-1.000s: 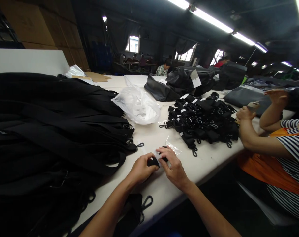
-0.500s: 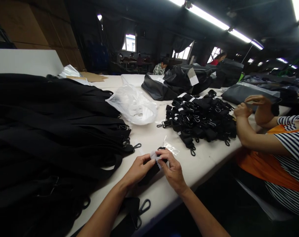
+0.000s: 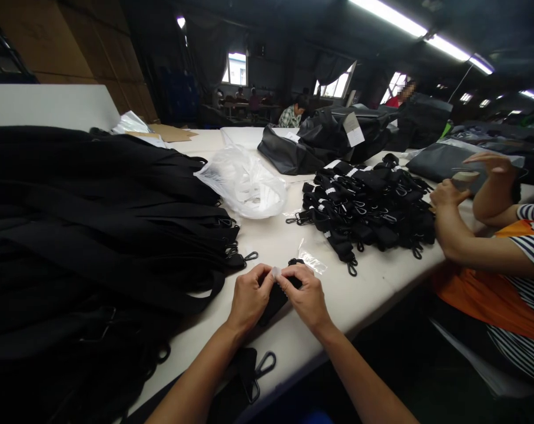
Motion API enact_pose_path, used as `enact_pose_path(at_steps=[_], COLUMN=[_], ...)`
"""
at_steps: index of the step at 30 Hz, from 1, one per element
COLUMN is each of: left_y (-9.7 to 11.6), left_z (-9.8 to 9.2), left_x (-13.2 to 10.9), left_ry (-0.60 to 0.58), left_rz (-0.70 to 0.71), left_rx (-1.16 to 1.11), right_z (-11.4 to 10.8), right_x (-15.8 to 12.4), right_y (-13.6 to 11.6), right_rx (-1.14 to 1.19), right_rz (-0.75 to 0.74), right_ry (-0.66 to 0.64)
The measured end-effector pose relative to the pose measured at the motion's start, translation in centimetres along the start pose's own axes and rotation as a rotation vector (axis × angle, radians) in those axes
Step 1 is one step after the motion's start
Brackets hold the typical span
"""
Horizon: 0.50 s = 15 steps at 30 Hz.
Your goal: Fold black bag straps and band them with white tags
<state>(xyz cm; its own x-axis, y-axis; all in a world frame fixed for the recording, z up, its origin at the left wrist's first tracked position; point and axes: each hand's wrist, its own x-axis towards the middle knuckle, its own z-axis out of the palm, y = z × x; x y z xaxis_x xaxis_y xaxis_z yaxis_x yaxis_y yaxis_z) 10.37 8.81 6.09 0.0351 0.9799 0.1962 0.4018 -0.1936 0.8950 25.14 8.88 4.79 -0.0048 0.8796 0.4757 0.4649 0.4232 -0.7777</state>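
My left hand (image 3: 248, 297) and my right hand (image 3: 306, 296) meet over the white table (image 3: 372, 288), both pinched on a folded black strap (image 3: 275, 300). Between the fingertips sits a small pale band (image 3: 276, 271) round the strap. A tiny clear plastic bag (image 3: 313, 260) lies just beyond my right hand. A black metal clip (image 3: 260, 372) of another strap sticks out below my left wrist at the table's near edge.
A big heap of loose black straps (image 3: 94, 235) fills the left. A pile of banded folded straps (image 3: 368, 206) lies to the right, a white plastic bag (image 3: 244, 185) behind. A person in a striped top (image 3: 527, 235) works at right; black bags (image 3: 328, 141) behind.
My hands have drawn closer together on the strap and the pale band now sits pinched between the fingertips. The neighbour's hands have shifted slightly.
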Motion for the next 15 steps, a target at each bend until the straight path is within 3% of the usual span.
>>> enact_pose_path(at_steps=[8, 15], left_y=[-0.5, -1.2], left_z=[-0.2, -0.3], left_x=[0.0, -0.3], left_ry=[0.068, 0.082], left_rz=[0.042, 0.359], left_rx=[0.09, 0.598], right_z=[0.1, 0.7], right_x=[2.2, 2.4], right_y=[-0.6, 0.0], right_rx=[-0.004, 0.176], right_rz=[0.088, 0.241], right_ry=[-0.149, -0.194])
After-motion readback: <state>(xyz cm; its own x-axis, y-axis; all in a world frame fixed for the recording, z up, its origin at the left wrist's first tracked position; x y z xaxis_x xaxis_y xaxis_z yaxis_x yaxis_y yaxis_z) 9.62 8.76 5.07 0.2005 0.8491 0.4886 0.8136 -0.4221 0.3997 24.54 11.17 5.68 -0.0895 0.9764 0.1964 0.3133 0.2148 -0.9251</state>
